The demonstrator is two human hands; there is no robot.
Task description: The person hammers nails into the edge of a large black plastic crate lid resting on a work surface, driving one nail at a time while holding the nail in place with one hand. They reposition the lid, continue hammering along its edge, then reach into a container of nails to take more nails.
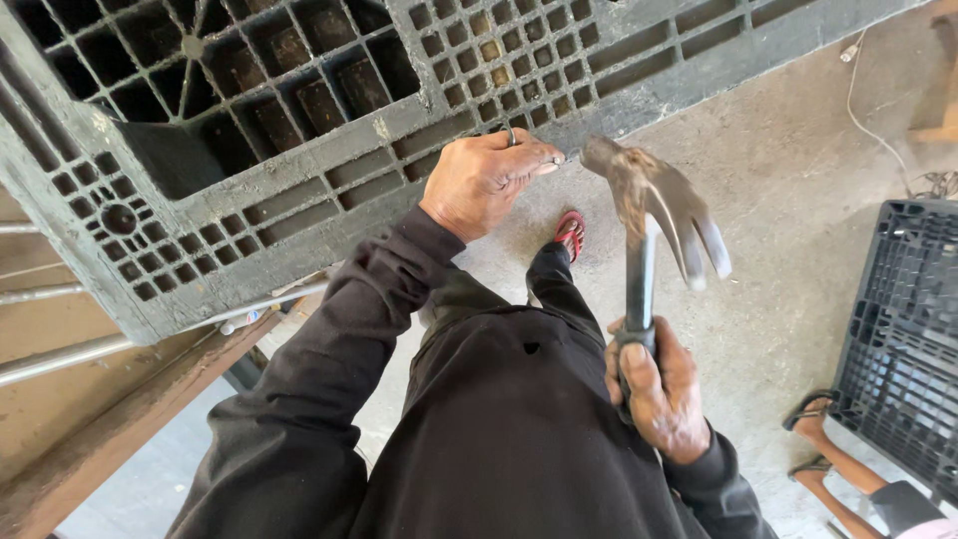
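Underfoot: bare grey concrete floor, workshop setting.
Pallets: two; one grey plastic pallet tilted ahead, one black plastic pallet at right.
Left hand: fingers pinched on a small nail at the grey pallet's edge.
Right hand: fist closed around one claw hammer, raised beside the nail.
Others: another person's two sandalled feet.

I see a dull, scuffed grey plastic pallet, a worn metal claw hammer, rough matt concrete floor, and black cloth sleeves.
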